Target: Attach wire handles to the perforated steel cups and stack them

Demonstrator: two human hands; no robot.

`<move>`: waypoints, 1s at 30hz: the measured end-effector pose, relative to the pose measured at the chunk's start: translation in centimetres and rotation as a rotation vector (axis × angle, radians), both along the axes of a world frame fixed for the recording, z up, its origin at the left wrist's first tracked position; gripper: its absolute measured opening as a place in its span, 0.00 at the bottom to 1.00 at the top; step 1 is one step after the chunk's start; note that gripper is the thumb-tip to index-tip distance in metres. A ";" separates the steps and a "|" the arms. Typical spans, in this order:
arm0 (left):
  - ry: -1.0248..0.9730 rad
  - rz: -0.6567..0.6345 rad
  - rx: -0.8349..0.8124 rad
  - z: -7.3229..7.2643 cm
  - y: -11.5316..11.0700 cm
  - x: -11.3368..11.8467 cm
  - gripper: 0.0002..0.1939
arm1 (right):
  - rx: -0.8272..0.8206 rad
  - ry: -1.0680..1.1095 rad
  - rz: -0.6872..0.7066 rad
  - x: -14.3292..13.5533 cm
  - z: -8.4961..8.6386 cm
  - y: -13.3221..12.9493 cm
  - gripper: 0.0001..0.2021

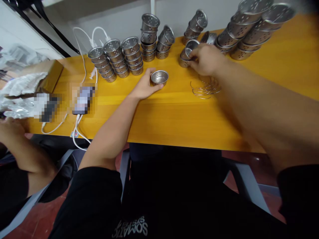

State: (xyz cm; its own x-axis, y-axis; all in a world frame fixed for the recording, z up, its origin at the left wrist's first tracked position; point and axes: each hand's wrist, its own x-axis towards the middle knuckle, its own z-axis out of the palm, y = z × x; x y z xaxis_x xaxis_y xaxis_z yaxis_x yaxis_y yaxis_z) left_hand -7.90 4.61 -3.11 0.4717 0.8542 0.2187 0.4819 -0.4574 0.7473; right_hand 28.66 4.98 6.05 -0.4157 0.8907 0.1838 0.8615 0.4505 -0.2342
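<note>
My left hand rests on the table with fingers and thumb curled around a shallow perforated metal cup, which stands upright. Farther right, my right hand pinches the rim of another perforated metal cup. That cup leans in or on a lower metal cup; whether they are fully nested I cannot tell. Several thin wire rings lie just below my right hand. Behind it, a tipped metal cup is partly hidden.
Stacks of perforated cups line the back of the wooden table, with tall stacks at the right. A phone, white cables and a cardboard box are on the left. Another person's arm is at far left.
</note>
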 end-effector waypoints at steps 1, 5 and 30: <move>-0.001 0.000 0.003 0.1 -0.1 0.0 0.64 | 0.001 -0.013 0.003 -0.1 -0.1 -0.6 0.13; -0.008 -0.022 0.015 0.1 -0.2 0.2 0.68 | -0.004 -0.074 0.043 -1.4 0.3 -4.0 0.10; -0.059 -0.011 0.057 3.3 -3.2 2.4 0.63 | 0.097 0.386 0.035 -1.1 -1.3 -8.2 0.27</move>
